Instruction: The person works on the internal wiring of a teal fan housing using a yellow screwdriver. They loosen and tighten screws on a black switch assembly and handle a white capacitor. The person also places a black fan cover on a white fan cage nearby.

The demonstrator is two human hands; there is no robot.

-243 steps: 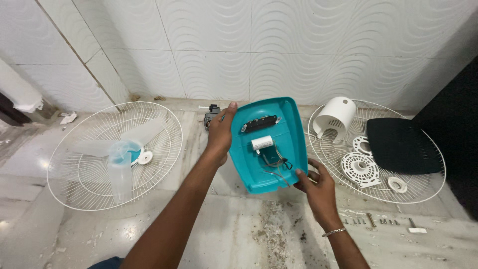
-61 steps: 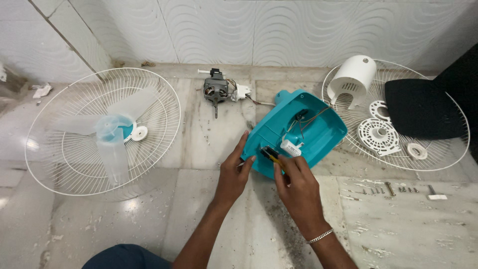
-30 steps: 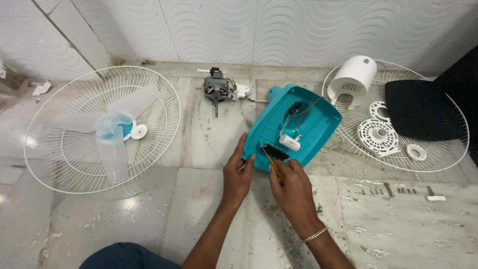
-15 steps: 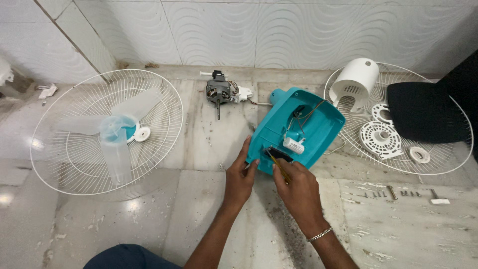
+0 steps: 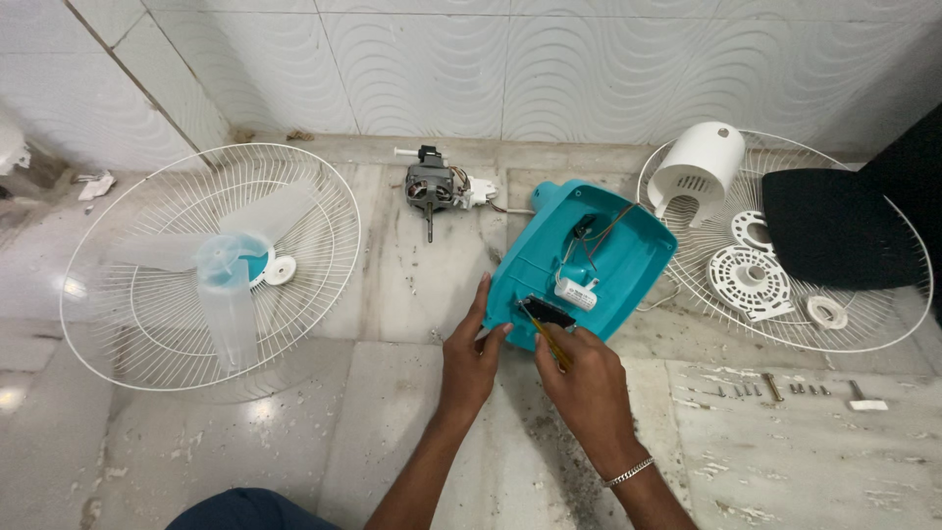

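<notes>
A turquoise plastic fan base lies upside down on the marble floor, with wires, a white capacitor and a black switch block inside. My left hand grips the near edge of the base beside the switch block. My right hand holds a thin yellow-handled screwdriver, its tip at the switch block.
A white wire guard with a translucent blade lies at left. A fan motor sits by the wall. At right a second guard holds a white motor cover, round white parts and a black cloth. Several screws lie near right.
The turquoise base was turned round and brought nearer me. My hands moved to its near edge, and my right hand set the screwdriver at the switch block. In the last second little changed.
</notes>
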